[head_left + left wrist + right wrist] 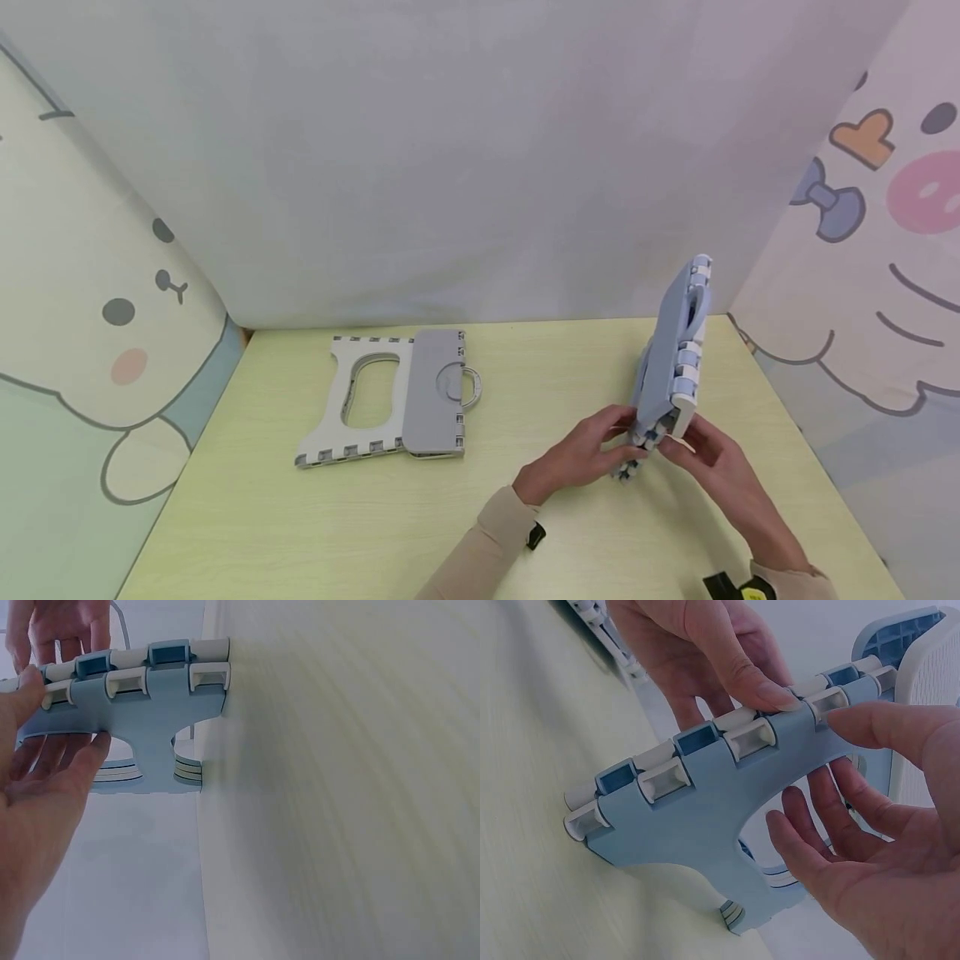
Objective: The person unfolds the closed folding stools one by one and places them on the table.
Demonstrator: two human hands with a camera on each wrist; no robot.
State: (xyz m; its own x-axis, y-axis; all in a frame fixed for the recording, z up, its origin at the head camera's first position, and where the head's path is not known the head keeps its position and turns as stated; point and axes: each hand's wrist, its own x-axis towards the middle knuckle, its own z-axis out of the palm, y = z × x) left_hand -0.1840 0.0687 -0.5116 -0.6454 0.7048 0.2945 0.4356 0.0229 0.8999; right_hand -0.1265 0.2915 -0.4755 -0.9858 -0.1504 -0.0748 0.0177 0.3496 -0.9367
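A blue and white folding step stool (670, 346), partly folded, stands tilted on edge at the right of the table. My left hand (581, 448) grips its near hinged end from the left, thumb on the near side. From the other side, my right hand (722, 482) holds the same end. The right wrist view shows the right thumb on the row of white hinge knuckles of the stool (697, 806), with the fingers behind the panel by its cutout. One lower corner of the stool (161, 712) meets the table in the left wrist view.
A second folding stool (433, 392), grey and white, lies flat left of centre, its loop handle pointing right. The pale yellow table (315, 525) ends at a white back cloth (480, 167). Side walls (922, 317) with cartoon animals stand left and right.
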